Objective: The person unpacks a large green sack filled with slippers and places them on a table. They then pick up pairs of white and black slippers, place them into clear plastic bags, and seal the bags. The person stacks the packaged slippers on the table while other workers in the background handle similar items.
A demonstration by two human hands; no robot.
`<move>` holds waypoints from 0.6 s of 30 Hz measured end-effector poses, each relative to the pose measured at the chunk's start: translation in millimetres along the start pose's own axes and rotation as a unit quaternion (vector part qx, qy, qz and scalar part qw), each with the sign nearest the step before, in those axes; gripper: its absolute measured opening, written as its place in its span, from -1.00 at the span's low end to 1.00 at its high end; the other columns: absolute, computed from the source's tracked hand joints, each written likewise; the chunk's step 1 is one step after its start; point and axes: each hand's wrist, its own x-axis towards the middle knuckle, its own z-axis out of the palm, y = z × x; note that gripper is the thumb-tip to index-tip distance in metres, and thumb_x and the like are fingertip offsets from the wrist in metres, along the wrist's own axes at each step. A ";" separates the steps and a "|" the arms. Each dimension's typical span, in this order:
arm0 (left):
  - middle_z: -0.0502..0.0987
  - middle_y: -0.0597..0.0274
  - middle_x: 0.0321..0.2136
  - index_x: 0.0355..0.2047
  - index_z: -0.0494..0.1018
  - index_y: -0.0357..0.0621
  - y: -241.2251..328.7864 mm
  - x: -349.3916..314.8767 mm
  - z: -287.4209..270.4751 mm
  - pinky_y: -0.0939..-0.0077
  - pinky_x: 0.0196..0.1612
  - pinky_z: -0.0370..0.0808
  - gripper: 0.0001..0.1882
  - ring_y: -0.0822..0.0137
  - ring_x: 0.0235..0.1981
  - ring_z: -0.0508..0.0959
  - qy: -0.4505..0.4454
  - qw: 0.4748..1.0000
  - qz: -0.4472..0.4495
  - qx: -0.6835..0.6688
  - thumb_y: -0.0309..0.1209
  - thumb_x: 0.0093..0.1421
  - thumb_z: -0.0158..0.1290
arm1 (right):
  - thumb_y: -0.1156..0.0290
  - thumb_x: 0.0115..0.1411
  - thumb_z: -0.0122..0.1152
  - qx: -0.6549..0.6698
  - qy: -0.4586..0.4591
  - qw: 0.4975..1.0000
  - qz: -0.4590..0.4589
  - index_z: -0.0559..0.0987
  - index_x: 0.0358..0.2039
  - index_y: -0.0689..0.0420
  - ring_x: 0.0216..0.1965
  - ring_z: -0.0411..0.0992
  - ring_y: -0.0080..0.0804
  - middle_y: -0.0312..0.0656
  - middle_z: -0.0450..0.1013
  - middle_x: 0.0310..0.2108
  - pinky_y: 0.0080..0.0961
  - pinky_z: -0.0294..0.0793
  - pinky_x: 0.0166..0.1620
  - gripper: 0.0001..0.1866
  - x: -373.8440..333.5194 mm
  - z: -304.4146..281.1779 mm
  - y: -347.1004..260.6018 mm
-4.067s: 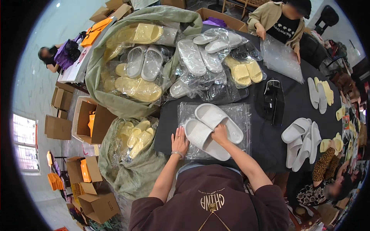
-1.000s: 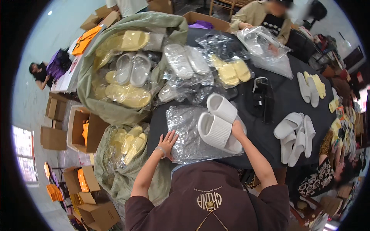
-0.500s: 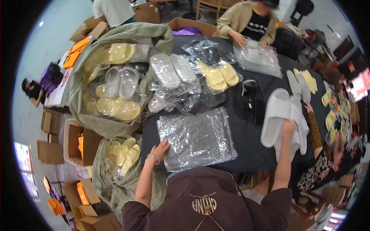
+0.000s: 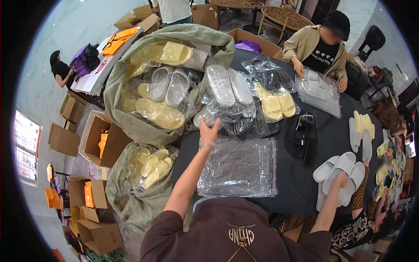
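Note:
My left hand (image 4: 210, 132) is open, its fingers spread above the far edge of a stack of clear plastic bags (image 4: 238, 170) lying flat in front of me. Just beyond it are bagged slippers, among them a pale grey pair (image 4: 224, 86) and dark ones in crinkled plastic. At the table's right side, my right hand (image 4: 338, 180) is closed on a pale grey slipper (image 4: 345, 163) near its heel. Similar pale slippers (image 4: 325, 169) lie against and under it. The fingertips of this hand are partly hidden.
A green woven sack (image 4: 114, 83) of bagged yellow and grey slippers stands left, with a smaller sack (image 4: 118, 174) nearer me. A black device (image 4: 307, 137) sits mid-table. Across the table, a person handles bagged slippers (image 4: 318, 89). Open cardboard boxes (image 4: 111, 142) stand farther left.
My left hand has left the near-left side of the bag stack and moved forward to its far edge. In my right hand, the slipper has come down toward the table's near right. The view has shifted.

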 end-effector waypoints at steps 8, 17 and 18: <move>0.57 0.13 -0.46 -0.41 0.52 -0.26 -5.1 73.3 9.6 0.45 -0.26 0.42 -0.51 0.29 -0.42 0.53 -0.066 0.987 -0.145 0.036 0.00 -0.05 0.18 | 0.49 -0.08 0.16 0.208 -0.186 0.836 -0.473 0.24 0.07 0.33 0.08 0.13 -0.05 0.03 0.20 0.04 -0.25 0.04 0.17 -0.36 -236.5 -25.1 -98.1; 0.48 0.43 -0.52 -0.49 0.49 -0.23 88.3 50.3 9.0 0.68 -0.36 0.25 -0.73 0.58 -0.46 0.36 -0.173 0.957 -0.061 -0.225 -0.24 0.10 0.12 | 0.41 -0.07 0.26 0.256 -0.296 0.610 -0.689 0.28 0.12 0.16 0.22 0.08 -0.12 -0.09 0.11 0.21 -0.18 0.06 0.20 -0.31 -425.8 -33.4 -219.2; 0.49 0.44 -0.50 -0.47 0.49 -0.23 108.1 44.1 6.9 0.70 -0.34 0.25 -0.74 0.59 -0.44 0.37 -0.186 0.946 -0.076 -0.254 -0.25 0.12 0.11 | 0.40 -0.06 0.26 0.259 -0.300 0.614 -0.682 0.27 0.13 0.12 0.23 0.07 -0.13 -0.10 0.12 0.21 -0.15 0.03 0.22 -0.31 -443.1 -30.4 -232.7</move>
